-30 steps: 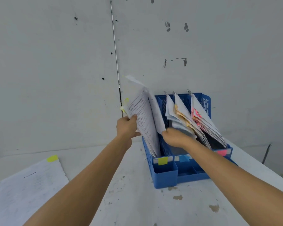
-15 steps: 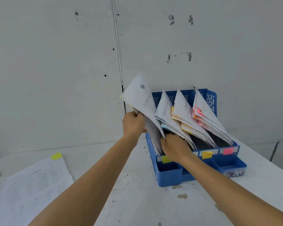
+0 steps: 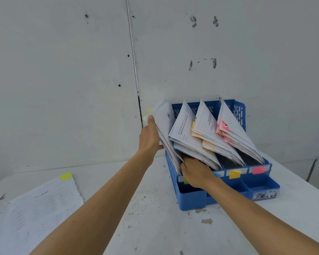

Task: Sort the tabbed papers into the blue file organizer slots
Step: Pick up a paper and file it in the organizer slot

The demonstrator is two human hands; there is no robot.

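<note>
We are logging a white table, a blue file organizer with four slots holding papers, a yellow-tabbed stack lying unsorted at left, a yellow-tabbed sheaf in the leftmost slot, our left hand gripping its edge, our right hand at its base, grip hidden.

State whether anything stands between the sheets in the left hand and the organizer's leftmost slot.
Nothing visible does: the sheets already stand in the slot. The right hand reaches in beside them, fingers hidden.

Even, soft daylight (slightly hazy), edges bowed.
</note>
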